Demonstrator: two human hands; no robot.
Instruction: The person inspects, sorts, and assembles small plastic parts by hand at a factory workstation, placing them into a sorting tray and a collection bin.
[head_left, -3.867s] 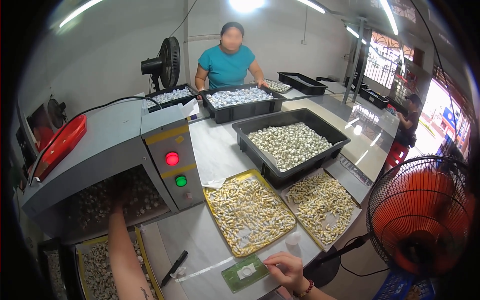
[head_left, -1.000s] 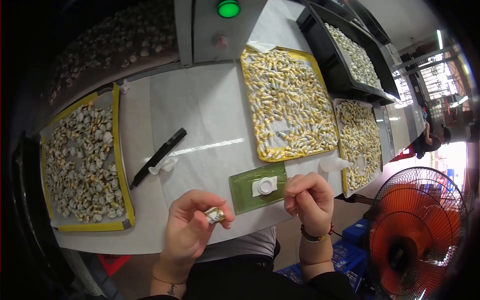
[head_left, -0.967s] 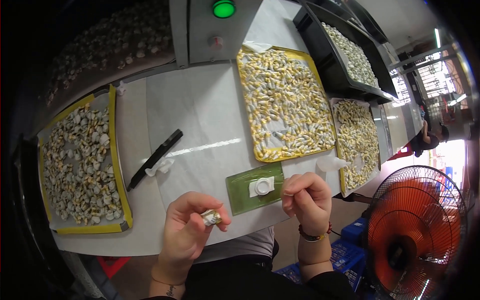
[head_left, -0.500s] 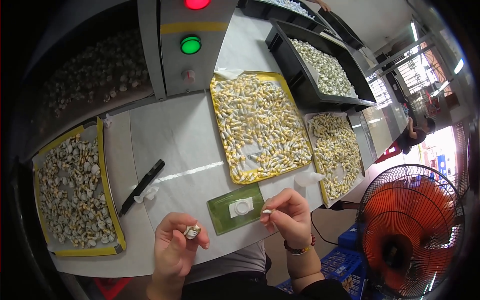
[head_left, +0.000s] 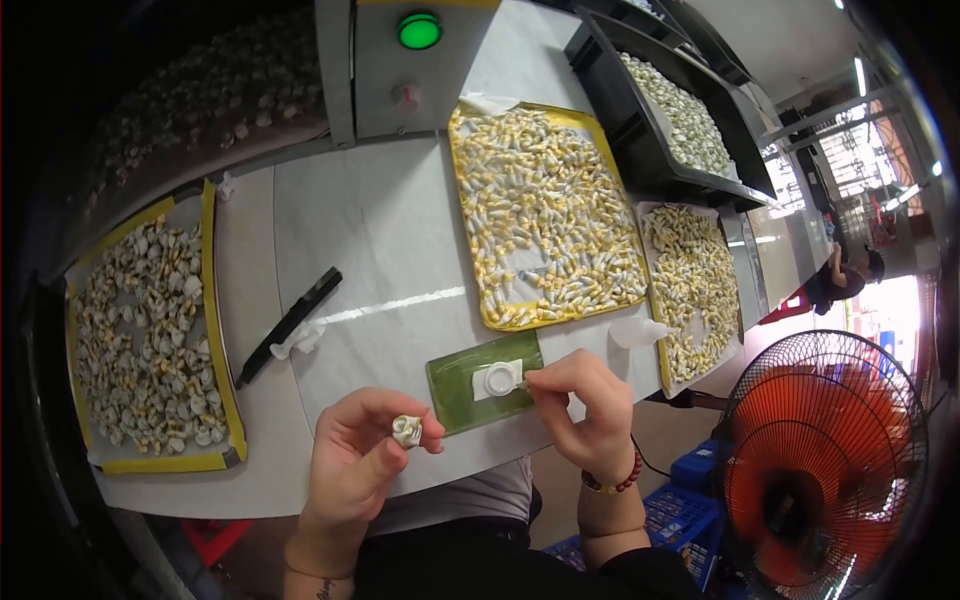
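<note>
My left hand [head_left: 362, 450] is closed, pinching a small white figurine piece [head_left: 407, 431] with yellowish markings between thumb and fingers. Over the right edge of a green rectangular mat [head_left: 450, 388], my right hand [head_left: 588, 412] is closed in a pinch, fingertips beside a small round white dish [head_left: 503, 378]. A sliver of a small pale piece shows at those fingertips; the fingers cover most of it. The dish sits on a white square on the mat. Beyond my right hand stands a translucent squeeze bottle [head_left: 640, 332].
Yellow-edged trays of small pieces lie on the left [head_left: 228, 400], in the middle [head_left: 567, 320] and at the right [head_left: 664, 365]. A black stick-like tool [head_left: 290, 325] rests beside crumpled white material [head_left: 302, 340]. A black crate [head_left: 620, 130] stands far right, an orange-bladed fan [head_left: 820, 460] near right.
My right hand has brought its small piece to the dish's edge. My left hand has turned its piece slightly. The whole view has shifted, with the table's things higher in the picture.
</note>
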